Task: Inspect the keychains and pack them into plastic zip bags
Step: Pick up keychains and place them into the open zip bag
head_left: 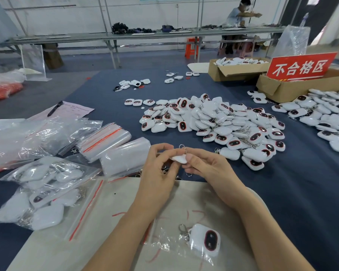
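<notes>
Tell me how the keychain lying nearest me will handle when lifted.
The keychain looks like a smooth hard white shell, so probably rigid, light and slippery. Its metal clasp sits on a short chain, so it will likely dangle.

Both forearms are bare and reach in from the bottom edge. They lean toward each other, so the two hands meet in the middle. The left hand (159, 173) shows its back, with the fingers curled and the thumb on top — it pinches the keychain (179, 159) from the left side. The right hand (209, 169) shows its back too, with the wrist a little bent — its thumb and bent fingers pinch the same keychain from the right.
</notes>
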`<state>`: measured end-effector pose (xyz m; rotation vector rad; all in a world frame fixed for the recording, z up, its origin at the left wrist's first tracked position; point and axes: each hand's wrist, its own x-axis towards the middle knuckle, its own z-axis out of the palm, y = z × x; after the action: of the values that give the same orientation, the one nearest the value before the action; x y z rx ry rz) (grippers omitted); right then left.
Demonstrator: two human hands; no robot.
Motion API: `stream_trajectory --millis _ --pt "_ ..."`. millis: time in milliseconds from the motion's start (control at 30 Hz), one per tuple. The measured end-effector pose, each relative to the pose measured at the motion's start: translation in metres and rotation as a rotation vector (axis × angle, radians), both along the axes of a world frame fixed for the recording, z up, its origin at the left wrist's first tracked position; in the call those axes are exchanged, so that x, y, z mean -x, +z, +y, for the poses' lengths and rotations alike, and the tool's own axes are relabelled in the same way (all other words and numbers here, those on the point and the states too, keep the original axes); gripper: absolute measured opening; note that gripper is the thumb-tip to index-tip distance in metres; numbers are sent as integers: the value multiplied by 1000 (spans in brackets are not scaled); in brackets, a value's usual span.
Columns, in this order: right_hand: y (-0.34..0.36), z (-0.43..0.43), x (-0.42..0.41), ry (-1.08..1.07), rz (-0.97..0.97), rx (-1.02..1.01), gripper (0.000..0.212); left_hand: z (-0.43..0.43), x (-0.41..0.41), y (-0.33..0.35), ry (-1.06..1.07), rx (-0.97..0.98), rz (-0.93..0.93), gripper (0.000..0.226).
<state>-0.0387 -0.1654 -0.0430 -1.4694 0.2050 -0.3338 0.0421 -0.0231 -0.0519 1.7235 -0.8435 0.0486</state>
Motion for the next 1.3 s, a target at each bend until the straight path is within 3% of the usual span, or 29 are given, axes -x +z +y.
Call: stream_trajectory --millis 100,267,533,667,767,900,1067,1300 --pt "-3 -1 -2 -16 -3 9 21 0 -1 -2 -17 48 12 36" --pt "-1 2 -5 -49 -7 14 26 1 0 -2 -48 81 187 31" --pt "-3 -2 -2 12 -34 22 35 2 3 2 -156 38 231 27" --pt "-7 3 -5 -59 -67 196 9 3 -3 5 -134 -6 279 33" --pt "-13 9 -10 -135 -129 347 35 5 -5 4 -167 -1 397 37" --pt "-16 8 -12 -155 -116 340 38 8 -7 1 -253 85 548 49" --pt "-13 7 -11 -160 -121 202 48 6 -10 -2 -244 112 555 46" --pt "-6 4 -7 -152 -120 138 45 4 -9 -2 -249 134 541 41"
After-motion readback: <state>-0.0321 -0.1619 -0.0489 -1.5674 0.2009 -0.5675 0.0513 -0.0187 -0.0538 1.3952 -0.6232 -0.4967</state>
